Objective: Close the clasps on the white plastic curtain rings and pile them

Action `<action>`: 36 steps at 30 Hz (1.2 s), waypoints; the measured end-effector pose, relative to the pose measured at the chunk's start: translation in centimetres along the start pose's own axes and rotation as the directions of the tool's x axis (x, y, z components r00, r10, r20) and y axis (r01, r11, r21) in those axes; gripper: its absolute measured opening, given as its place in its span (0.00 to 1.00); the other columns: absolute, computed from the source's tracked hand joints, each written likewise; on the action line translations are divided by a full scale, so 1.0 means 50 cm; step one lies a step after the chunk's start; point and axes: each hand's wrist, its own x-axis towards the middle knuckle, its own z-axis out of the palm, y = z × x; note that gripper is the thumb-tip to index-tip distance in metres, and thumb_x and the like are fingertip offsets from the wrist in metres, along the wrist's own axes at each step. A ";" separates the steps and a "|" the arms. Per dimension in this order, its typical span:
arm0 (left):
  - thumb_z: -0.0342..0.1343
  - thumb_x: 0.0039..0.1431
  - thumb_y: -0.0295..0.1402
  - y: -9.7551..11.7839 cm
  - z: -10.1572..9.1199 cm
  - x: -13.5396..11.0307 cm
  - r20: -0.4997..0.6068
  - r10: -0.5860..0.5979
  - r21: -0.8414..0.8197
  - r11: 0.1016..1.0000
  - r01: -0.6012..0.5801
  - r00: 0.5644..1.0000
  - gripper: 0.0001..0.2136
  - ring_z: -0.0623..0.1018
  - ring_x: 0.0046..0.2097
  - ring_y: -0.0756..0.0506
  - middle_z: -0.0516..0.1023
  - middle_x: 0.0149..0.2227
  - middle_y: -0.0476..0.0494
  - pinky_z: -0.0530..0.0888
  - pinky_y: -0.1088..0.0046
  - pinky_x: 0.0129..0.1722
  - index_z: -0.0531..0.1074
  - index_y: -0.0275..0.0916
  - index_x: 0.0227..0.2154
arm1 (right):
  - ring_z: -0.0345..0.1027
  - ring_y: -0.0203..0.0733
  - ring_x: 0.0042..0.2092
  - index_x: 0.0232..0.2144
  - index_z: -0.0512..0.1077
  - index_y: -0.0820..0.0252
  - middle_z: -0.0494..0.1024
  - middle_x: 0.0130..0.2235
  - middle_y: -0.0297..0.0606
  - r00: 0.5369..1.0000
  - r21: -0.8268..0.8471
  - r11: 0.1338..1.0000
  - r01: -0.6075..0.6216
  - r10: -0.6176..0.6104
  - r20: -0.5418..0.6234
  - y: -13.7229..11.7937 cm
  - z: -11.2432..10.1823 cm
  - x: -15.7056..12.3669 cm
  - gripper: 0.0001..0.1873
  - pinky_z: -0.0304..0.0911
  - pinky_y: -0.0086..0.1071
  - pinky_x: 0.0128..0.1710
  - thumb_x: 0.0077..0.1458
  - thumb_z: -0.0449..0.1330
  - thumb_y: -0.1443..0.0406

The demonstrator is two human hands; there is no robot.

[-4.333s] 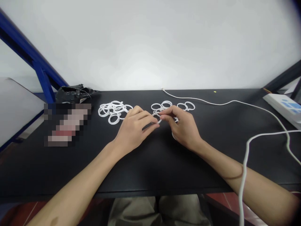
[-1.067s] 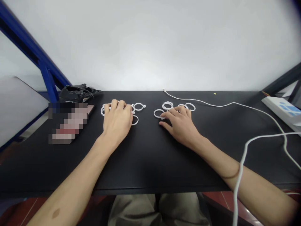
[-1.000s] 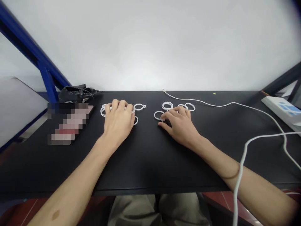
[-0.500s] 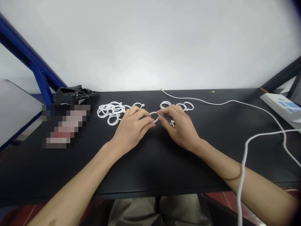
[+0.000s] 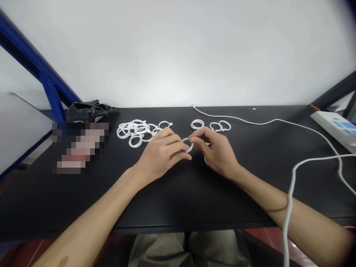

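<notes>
Right at the centre of the frame I have one white ring [image 5: 191,147], up between both hands above the black table [image 5: 167,207], and that's where the work is. My right hand [image 5: 215,148] pinches the ring's upper right edge, thumb and forefinger pressed together on it, other fingers curled. My left hand [image 5: 164,152] comes in with its fingertips at the ring's left side, thumb stretched out below; whether that thumb bears on the ring too, I can't tell from here. How far along are we? By my judgement this ring is mid-handling: it's held, not set down, and the spot under the right fingertips is hidden, so I can't call it finished. Over at left of centre, there's a big heap [image 5: 139,128] of rings lying overlapped, with a knobbed ring [image 5: 170,124] at its right end. Right of centre, a much smaller group: a stacked coil [image 5: 196,128] behind the right hand, then an overlapping pair [image 5: 221,129] just beyond it. Bits of white peek out around the right palm too, too covered to identify. So two lots lie there, a large one and a small one; which counts as done and which as waiting, I can't say.
</notes>
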 end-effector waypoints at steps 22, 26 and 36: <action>0.51 0.64 0.37 -0.107 -0.047 -0.038 -0.129 -0.254 0.548 0.787 0.282 0.959 0.09 0.69 0.39 0.37 0.77 0.34 0.40 0.63 0.60 0.34 0.76 0.42 0.35 | 0.62 0.57 0.46 0.42 0.75 0.63 0.74 0.42 0.50 0.996 -0.781 0.624 0.013 -0.079 -0.047 0.069 -0.027 0.021 0.16 0.60 0.46 0.43 0.59 0.58 0.56; 0.52 0.63 0.36 -0.109 -0.042 -0.042 -0.172 -0.313 0.591 0.726 0.351 0.934 0.09 0.69 0.40 0.35 0.78 0.34 0.39 0.64 0.58 0.35 0.77 0.41 0.35 | 0.61 0.55 0.46 0.36 0.75 0.61 0.74 0.42 0.48 0.997 -0.795 0.603 0.060 -0.072 0.020 0.081 -0.026 0.016 0.10 0.59 0.45 0.43 0.58 0.60 0.60; 0.52 0.63 0.33 -0.071 -0.038 -0.022 -0.159 -0.288 0.465 0.822 0.329 0.944 0.14 0.69 0.46 0.36 0.76 0.44 0.37 0.69 0.56 0.44 0.74 0.37 0.48 | 0.63 0.47 0.42 0.37 0.73 0.60 0.72 0.40 0.45 0.973 -0.581 0.792 0.185 -0.229 -0.003 0.033 -0.021 0.016 0.06 0.62 0.40 0.43 0.62 0.56 0.65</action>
